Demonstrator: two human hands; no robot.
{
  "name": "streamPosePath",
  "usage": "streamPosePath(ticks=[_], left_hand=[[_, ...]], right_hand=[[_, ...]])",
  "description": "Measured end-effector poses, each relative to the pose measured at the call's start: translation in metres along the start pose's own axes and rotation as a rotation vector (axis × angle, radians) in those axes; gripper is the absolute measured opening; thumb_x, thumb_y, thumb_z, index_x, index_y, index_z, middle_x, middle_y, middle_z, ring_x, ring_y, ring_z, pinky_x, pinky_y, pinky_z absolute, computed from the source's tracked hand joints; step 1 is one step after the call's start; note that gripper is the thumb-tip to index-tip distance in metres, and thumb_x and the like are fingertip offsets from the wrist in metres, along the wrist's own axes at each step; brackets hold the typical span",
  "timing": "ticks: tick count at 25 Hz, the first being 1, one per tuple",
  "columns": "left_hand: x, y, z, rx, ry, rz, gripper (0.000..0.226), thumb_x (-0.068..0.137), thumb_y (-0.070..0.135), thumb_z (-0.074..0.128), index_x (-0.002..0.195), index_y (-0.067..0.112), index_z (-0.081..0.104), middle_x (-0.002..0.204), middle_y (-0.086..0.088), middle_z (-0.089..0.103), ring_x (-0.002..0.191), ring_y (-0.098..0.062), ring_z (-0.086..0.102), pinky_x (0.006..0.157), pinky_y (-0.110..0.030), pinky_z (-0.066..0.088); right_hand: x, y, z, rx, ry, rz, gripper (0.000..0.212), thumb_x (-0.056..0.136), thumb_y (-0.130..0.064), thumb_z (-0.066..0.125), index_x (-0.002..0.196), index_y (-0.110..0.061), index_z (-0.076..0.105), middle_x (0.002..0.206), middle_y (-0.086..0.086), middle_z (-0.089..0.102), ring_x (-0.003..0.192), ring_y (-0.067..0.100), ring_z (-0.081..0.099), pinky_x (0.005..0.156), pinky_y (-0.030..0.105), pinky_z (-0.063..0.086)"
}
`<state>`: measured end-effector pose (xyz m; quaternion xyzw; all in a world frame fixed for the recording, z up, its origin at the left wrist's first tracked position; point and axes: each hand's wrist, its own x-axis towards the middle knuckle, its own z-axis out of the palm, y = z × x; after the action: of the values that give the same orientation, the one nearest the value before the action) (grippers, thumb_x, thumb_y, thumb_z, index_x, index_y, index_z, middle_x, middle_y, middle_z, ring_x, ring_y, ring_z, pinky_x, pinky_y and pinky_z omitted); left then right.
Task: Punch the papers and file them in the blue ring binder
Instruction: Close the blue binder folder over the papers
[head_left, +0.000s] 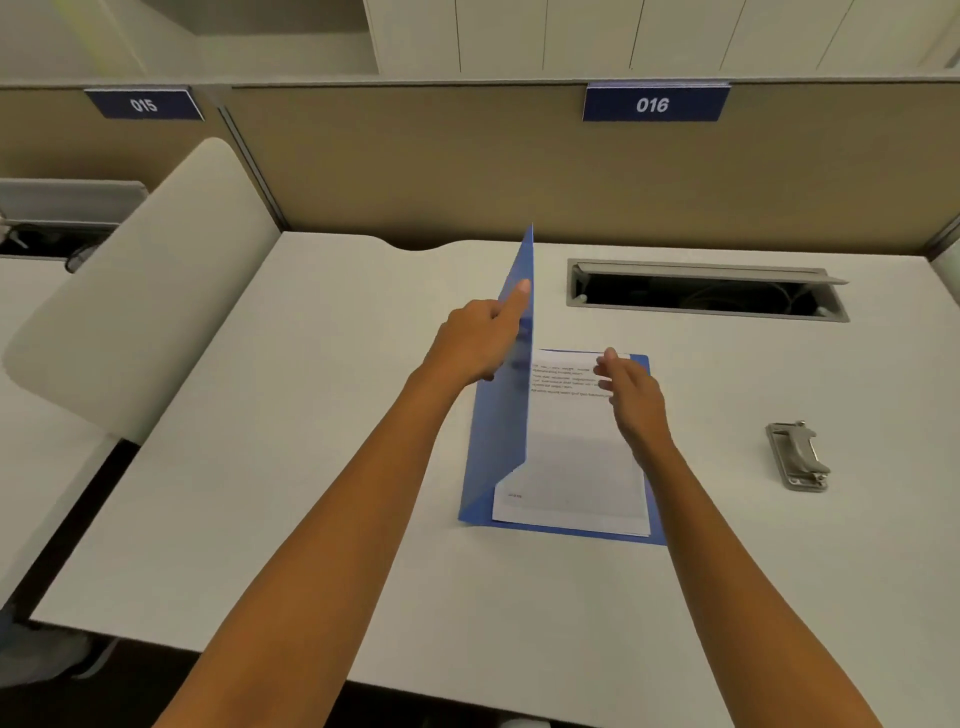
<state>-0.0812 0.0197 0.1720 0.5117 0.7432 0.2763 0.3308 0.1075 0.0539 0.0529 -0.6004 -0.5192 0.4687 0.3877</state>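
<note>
**Blue cover held up, papers lying inside**

The white desk (311, 467) is smooth and matte. In the middle lies the blue ring binder (501, 441), thin, flexible plastic, its cover standing upright. The left hand (478, 343) pinches that cover at its edge. The papers (571, 467) inside are light and bend easily, best taken at an edge. The right hand (631, 395) rests on them, fingers loosely spread. The metal punch (797, 457) looks heavy and stiff.

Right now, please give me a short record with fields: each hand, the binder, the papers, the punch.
left hand: holds the binder cover upright
right hand: open, fingers on the papers' upper part
blue binder: open on the desk
papers: lying inside the binder
hole punch: right of the binder, untouched
</note>
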Motion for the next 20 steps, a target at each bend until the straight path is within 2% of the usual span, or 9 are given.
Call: streamPosePath(ticks=[3,4,6,8,10,11,14,17,20], left_hand=[[0.001,-0.003,0.027,-0.019,-0.191,-0.011,0.06,0.091,0.072,0.021,0.107,0.026,0.057,0.106,0.004,0.053,0.097,-0.019,0.056,0.094,-0.038,0.048],[-0.001,-0.006,0.037,-0.031,-0.258,-0.012,0.056,0.093,0.07,0.021,0.114,0.029,0.054,0.112,0.004,0.051,0.104,-0.017,0.052,0.099,-0.037,0.042],[-0.003,-0.022,0.058,-0.04,-0.384,0.01,0.064,0.095,0.065,0.024,0.143,0.026,0.04,0.143,0.005,0.042,0.132,-0.016,0.04,0.111,-0.039,0.03],[-0.003,-0.048,0.081,0.034,-0.445,0.046,0.071,0.094,0.065,0.028,0.153,0.026,0.019,0.161,0.005,0.015,0.149,-0.02,0.016,0.119,-0.043,0.018],[-0.005,-0.069,0.1,0.152,-0.466,0.042,0.075,0.093,0.065,0.033,0.154,0.031,0.007,0.163,0.006,-0.004,0.151,-0.022,-0.003,0.121,-0.048,0.009],[-0.006,-0.075,0.107,0.208,-0.484,0.04,0.079,0.092,0.064,0.039,0.154,0.032,0.003,0.163,0.006,-0.009,0.15,-0.023,-0.009,0.121,-0.05,0.007],[-0.011,-0.088,0.126,0.419,-0.534,0.093,0.099,0.084,0.06,0.059,0.154,0.03,-0.005,0.161,0.003,-0.019,0.148,-0.028,-0.02,0.119,-0.056,0.002],[-0.009,-0.097,0.139,0.53,-0.563,0.115,0.108,0.081,0.057,0.066,0.154,0.027,-0.007,0.16,-0.001,-0.024,0.145,-0.031,-0.025,0.117,-0.054,-0.005],[-0.008,-0.104,0.152,0.534,-0.543,0.103,0.104,0.083,0.057,0.064,0.155,0.026,-0.004,0.16,-0.002,-0.023,0.145,-0.032,-0.026,0.116,-0.054,-0.009]], right_hand=[[-0.006,-0.044,-0.009,0.165,-0.199,0.065,0.054,0.099,-0.053,0.031,0.132,-0.017,0.054,0.122,0.001,0.062,0.108,0.02,0.06,0.09,0.032,0.049],[-0.007,-0.051,-0.013,0.206,-0.245,0.084,0.055,0.097,-0.056,0.03,0.135,-0.021,0.05,0.123,-0.002,0.06,0.108,0.018,0.06,0.091,0.033,0.048],[-0.006,-0.052,-0.024,0.225,-0.275,0.083,0.054,0.095,-0.06,0.034,0.136,-0.028,0.048,0.127,-0.006,0.057,0.111,0.016,0.059,0.088,0.034,0.05],[-0.003,-0.041,-0.033,0.157,-0.213,0.056,0.047,0.095,-0.05,0.048,0.135,-0.024,0.049,0.128,-0.005,0.058,0.11,0.014,0.06,0.082,0.029,0.052],[0.003,-0.023,-0.043,0.059,-0.097,0.035,0.043,0.093,-0.029,0.06,0.134,-0.017,0.049,0.127,0.0,0.059,0.111,0.019,0.061,0.081,0.031,0.054],[0.005,-0.011,-0.048,-0.012,-0.037,0.026,0.045,0.092,-0.02,0.062,0.134,-0.015,0.05,0.129,0.003,0.058,0.114,0.022,0.059,0.086,0.035,0.054],[0.007,0.027,-0.057,-0.195,0.065,0.011,0.052,0.086,-0.004,0.062,0.135,-0.012,0.048,0.134,0.008,0.055,0.117,0.028,0.057,0.094,0.033,0.047],[0.0,0.061,-0.055,-0.271,0.038,0.002,0.054,0.084,-0.009,0.067,0.135,-0.012,0.05,0.138,0.008,0.05,0.123,0.028,0.051,0.099,0.032,0.042],[-0.014,0.088,-0.05,-0.289,-0.038,-0.004,0.054,0.085,-0.017,0.071,0.134,-0.014,0.049,0.143,0.008,0.043,0.132,0.026,0.043,0.106,0.032,0.036]])
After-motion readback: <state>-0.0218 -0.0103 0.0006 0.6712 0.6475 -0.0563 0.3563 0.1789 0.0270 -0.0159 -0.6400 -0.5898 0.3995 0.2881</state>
